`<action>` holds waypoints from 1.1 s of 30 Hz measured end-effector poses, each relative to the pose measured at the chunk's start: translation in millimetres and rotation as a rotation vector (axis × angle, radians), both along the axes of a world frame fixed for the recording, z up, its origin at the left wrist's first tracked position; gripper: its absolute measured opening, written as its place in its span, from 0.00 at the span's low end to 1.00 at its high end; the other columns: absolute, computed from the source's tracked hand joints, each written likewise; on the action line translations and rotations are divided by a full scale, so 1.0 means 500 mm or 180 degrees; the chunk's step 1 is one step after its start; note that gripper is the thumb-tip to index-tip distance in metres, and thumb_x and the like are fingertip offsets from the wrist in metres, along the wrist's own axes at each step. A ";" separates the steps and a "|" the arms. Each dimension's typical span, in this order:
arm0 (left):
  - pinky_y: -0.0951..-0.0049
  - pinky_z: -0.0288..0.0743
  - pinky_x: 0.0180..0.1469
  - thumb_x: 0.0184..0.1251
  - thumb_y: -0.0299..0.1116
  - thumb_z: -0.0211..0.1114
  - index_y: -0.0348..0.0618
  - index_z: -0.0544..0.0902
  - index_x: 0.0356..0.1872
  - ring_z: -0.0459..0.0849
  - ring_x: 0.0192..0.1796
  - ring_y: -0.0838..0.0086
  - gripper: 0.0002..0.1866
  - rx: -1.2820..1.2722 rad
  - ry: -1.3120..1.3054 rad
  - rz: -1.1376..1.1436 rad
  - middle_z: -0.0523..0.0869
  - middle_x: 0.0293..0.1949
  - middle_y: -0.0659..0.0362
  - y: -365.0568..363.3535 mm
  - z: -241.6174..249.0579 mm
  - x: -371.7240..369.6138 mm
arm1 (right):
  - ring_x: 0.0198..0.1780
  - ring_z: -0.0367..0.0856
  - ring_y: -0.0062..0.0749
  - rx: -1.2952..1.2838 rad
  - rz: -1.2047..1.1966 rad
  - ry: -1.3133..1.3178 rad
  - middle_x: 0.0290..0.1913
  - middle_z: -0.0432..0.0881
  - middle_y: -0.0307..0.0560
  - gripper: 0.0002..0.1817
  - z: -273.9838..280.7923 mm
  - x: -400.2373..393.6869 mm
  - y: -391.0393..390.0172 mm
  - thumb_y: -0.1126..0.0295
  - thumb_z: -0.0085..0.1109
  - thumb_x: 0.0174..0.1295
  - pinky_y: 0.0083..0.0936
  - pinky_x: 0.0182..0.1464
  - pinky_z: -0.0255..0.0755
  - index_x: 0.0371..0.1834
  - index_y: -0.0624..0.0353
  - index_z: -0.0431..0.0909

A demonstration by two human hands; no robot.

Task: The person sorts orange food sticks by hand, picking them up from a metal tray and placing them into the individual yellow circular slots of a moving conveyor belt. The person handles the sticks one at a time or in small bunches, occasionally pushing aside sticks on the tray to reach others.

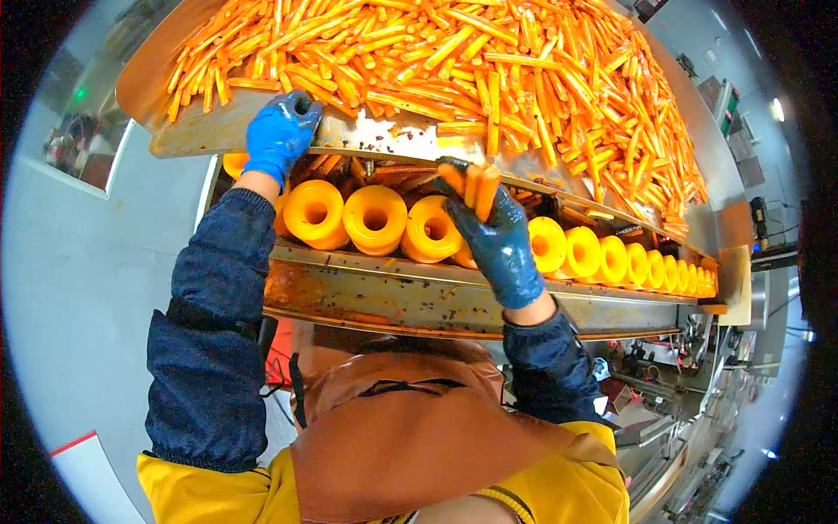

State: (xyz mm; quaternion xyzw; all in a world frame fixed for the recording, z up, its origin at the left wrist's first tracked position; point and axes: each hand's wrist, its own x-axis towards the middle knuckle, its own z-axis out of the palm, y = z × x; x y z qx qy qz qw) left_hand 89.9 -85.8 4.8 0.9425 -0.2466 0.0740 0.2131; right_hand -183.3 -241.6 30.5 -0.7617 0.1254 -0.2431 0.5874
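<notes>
My left hand (284, 133), in a blue glove, is closed with its fingers curled at the near lip of the metal tray (209, 129). What it holds, if anything, I cannot make out. My right hand (496, 240), in a darker, wet-looking blue glove, grips a few short orange sticks (480, 189) that stand up between its fingers. It is above the row of yellow cups with round holes (374, 220), between two of the visible groups. A large heap of glossy orange sticks (419, 52) covers the tray beyond both hands.
Below the yellow cups runs a stained metal ledge (419, 297) with dark specks. More yellow cups (611, 260) continue to the right. A brown apron (410, 437) is in front of my body. Machinery (672, 384) stands at the lower right.
</notes>
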 end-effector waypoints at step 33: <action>0.59 0.74 0.45 0.59 0.53 0.57 0.48 0.81 0.34 0.81 0.44 0.57 0.19 -0.0128 -0.0187 0.0004 0.83 0.39 0.52 0.001 -0.001 -0.010 | 0.39 0.74 0.21 0.0762 -0.0778 -0.0279 0.39 0.80 0.39 0.21 -0.063 0.036 0.051 0.57 0.39 0.72 0.20 0.43 0.67 0.51 0.59 0.78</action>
